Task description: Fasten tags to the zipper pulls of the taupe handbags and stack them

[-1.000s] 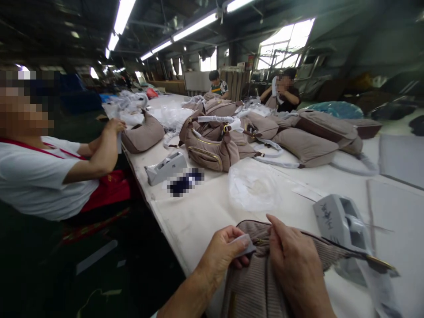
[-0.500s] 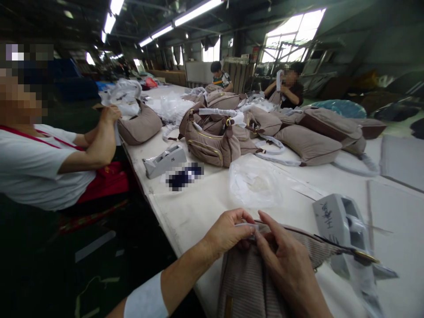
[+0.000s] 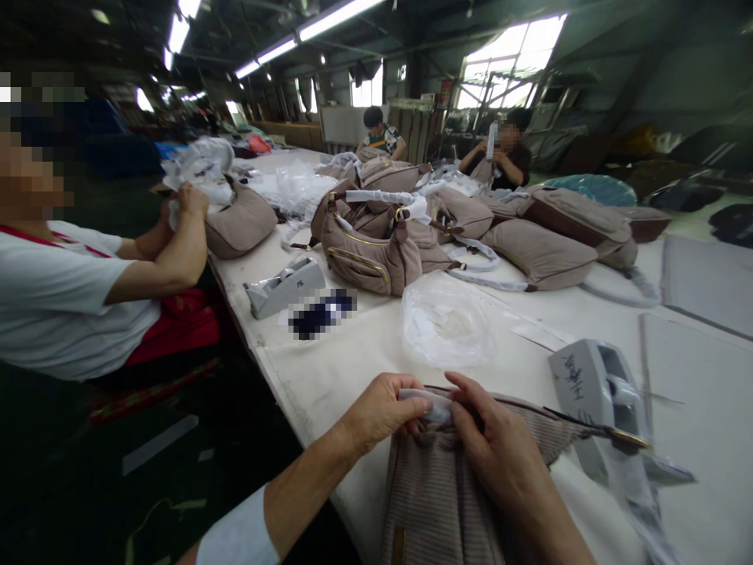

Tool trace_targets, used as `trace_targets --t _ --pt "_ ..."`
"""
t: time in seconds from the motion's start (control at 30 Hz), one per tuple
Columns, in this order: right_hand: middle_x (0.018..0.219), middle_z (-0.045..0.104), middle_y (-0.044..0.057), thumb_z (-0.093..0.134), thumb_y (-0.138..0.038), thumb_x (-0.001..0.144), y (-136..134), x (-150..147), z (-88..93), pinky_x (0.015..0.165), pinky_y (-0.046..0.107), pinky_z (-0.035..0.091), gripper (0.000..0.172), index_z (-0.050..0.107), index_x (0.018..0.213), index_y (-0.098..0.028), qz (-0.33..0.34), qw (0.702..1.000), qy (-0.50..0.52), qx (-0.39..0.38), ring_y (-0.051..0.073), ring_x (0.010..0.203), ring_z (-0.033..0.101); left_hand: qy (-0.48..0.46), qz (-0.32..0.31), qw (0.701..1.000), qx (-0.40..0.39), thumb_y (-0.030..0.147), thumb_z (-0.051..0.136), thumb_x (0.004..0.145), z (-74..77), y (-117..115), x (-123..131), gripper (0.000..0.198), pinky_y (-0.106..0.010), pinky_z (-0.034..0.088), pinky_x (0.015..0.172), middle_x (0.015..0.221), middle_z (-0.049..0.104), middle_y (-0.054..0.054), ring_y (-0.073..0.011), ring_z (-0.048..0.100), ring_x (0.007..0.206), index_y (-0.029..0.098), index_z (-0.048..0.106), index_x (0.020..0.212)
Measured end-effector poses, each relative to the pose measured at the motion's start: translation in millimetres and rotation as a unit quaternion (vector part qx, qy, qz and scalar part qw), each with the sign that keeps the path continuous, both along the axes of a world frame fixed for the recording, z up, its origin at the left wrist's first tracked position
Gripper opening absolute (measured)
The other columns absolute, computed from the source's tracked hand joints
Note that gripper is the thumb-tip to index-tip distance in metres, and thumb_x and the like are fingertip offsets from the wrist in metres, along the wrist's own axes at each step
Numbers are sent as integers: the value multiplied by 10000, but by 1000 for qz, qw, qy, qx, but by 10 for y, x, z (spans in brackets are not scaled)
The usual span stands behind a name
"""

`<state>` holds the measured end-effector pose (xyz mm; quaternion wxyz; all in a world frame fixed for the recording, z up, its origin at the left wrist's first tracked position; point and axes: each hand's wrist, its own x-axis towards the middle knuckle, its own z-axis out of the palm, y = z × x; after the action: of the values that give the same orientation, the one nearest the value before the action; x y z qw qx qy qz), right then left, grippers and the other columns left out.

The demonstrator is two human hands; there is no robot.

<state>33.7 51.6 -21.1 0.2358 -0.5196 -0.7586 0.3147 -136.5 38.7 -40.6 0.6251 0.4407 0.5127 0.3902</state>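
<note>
A taupe corduroy bag lies at the table's near edge, its top towards my hands. My left hand pinches a pale, whitish strip between thumb and fingers at the bag's upper edge. My right hand rests over the same edge, its thumb and fingers closed at the strip's right end, with the index finger raised. Fingertips on the far side of the fabric are hidden. From the bag's right side, a strap end with gold hardware reaches towards a grey tape dispenser.
Beyond my hands sits a crumpled clear plastic bag. A second tape dispenser stands left. Several taupe handbags with wrapped handles pile up across the white table. A co-worker sits at the left; two others work behind the pile.
My hands have drawn slightly apart, and more of the whitish strip shows between them. The view has shifted a little, moving the scene left. The left co-worker's hands have moved slightly.
</note>
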Motion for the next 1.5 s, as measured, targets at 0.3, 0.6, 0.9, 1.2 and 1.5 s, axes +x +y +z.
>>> trace_targets --t 0.3,0.6,0.9,1.2,1.5 --pt "682 607 -5 482 -324 836 232 99 113 601 253 390 208 615 775 -177 151 981 12 -121 159 663 539 40 15 998 46 273 598 727 82 6 54 151 -177 360 435 485 513 45 -76 466 423 130 614 679" --pt "664 588 -17 441 -334 861 178 63 77 600 247 366 227 581 760 -187 89 993 20 -76 149 638 517 -5 9 1000 21 319 610 737 4 4 55 192 -169 380 410 600 619 8 -78 520 419 138 596 796" --pt "770 639 -1 498 -310 834 253 57 116 613 236 382 198 614 933 -185 151 981 28 -120 157 698 556 -45 78 996 14 207 583 676 -25 -6 121 62 -151 339 394 517 557 39 -55 440 396 146 579 670" --pt "661 611 -20 489 -234 827 219 53 78 585 220 360 170 623 739 -177 128 986 29 -101 136 636 530 -84 50 995 14 208 602 702 -38 -56 38 154 -158 361 445 606 642 5 -54 494 419 129 619 833" --pt "699 639 -19 469 -122 766 162 112 92 626 210 394 189 649 763 -179 149 986 35 -69 132 670 576 -89 113 990 12 165 531 666 -116 -99 189 113 -158 327 427 527 601 15 -59 446 408 135 631 710"
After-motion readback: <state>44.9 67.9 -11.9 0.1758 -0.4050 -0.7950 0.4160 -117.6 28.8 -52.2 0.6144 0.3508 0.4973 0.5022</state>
